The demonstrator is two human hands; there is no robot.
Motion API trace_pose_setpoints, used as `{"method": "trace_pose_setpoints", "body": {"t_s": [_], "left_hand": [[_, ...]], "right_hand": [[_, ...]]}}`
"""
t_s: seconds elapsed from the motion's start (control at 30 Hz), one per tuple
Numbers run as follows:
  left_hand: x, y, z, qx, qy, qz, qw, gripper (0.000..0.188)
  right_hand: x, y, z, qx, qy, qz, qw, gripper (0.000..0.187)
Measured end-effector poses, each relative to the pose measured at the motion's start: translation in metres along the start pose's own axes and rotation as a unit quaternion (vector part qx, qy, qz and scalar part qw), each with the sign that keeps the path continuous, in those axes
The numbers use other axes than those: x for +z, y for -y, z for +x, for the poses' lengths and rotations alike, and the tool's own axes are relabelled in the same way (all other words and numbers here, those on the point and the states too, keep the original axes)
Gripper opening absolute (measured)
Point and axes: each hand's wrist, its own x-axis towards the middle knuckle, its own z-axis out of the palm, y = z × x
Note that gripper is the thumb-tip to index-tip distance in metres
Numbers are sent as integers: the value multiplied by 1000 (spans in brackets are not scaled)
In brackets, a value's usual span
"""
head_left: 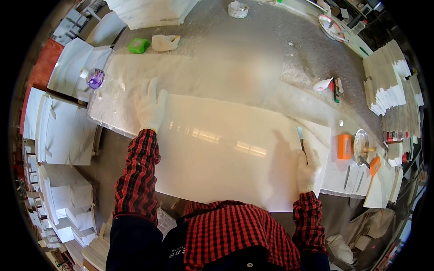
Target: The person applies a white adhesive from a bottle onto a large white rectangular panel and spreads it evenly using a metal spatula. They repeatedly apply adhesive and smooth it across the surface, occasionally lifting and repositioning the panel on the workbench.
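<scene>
A glossy white stone slab [217, 153] lies in front of me on the workbench, light reflecting off its top. My left hand [151, 106], in a white glove, rests at the slab's left edge, fingers stretched out and apart. On the right part of the slab, my right hand [308, 167], also gloved, is closed around a putty knife [300, 132]. The knife's metal blade points away from me; most of its handle is hidden in the glove. A shadow of the right arm falls across the slab.
Right of the slab are an orange box [344, 147], a round dish [361, 143] and thin metal blades [347, 177]. Farther back lie a green-handled tool [336, 90], a green block [139, 45] and a cloth [165, 43]. A purple bottle [95, 78] stands left; stacked tiles [384, 77] rise right.
</scene>
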Motion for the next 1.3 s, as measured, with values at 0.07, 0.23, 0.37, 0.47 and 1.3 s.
{"method": "trace_pose_setpoints", "body": {"t_s": [0.07,0.23,0.37,0.47,1.3], "left_hand": [[1,-7,10,31,-27,0,999,51],[1,-29,39,78,-112,-98,986,40],[-35,-144,63,140,74,-334,929,37],[-16,-244,68,272,198,-346,876,43],[46,-316,73,151,360,-492,778,29]], "right_hand": [[1,-1,1,-11,-16,-2,1000,37],[6,5,3,21,-31,-5,999,37],[5,10,6,46,-31,-23,998,37],[-1,10,6,46,-38,-10,998,37],[4,4,9,5,-88,-29,996,30]]}}
